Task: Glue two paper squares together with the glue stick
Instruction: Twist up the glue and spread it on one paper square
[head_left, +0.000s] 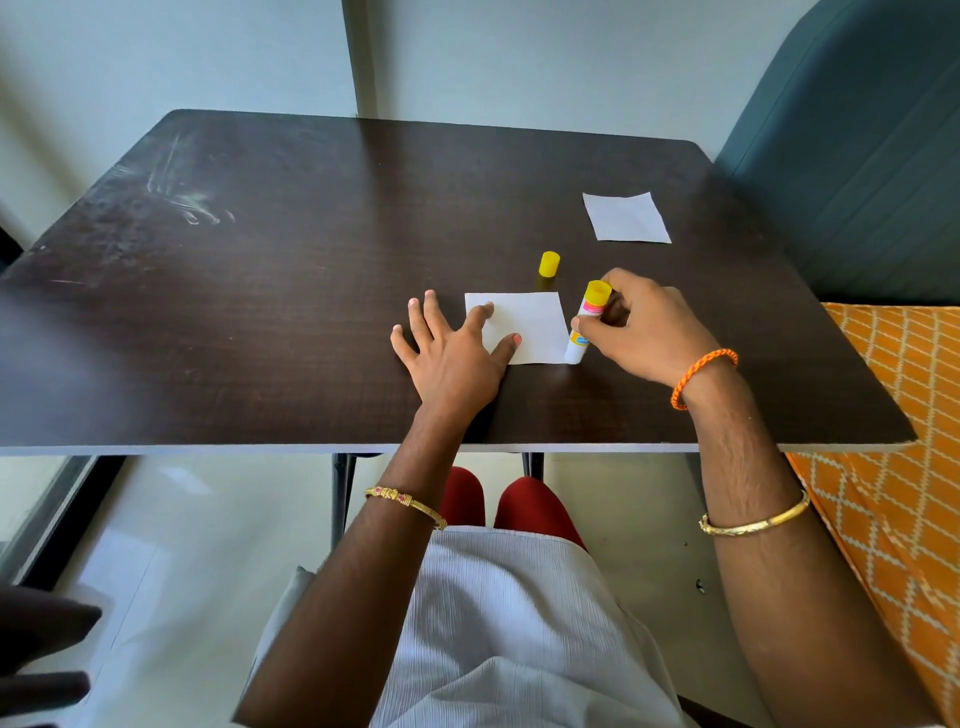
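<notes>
I see the dark table (311, 260) first. On it my left hand (452, 358) lies flat with fingers spread, index and thumb pressing the nearer paper square (524, 325). My right hand (644, 332) curls around the glue stick (586, 322), tilted, its lower end at the square's right corner; whether glue touches paper is hidden. The second paper square (626, 217) lies far right; the yellow cap (548, 264) stands between.
</notes>
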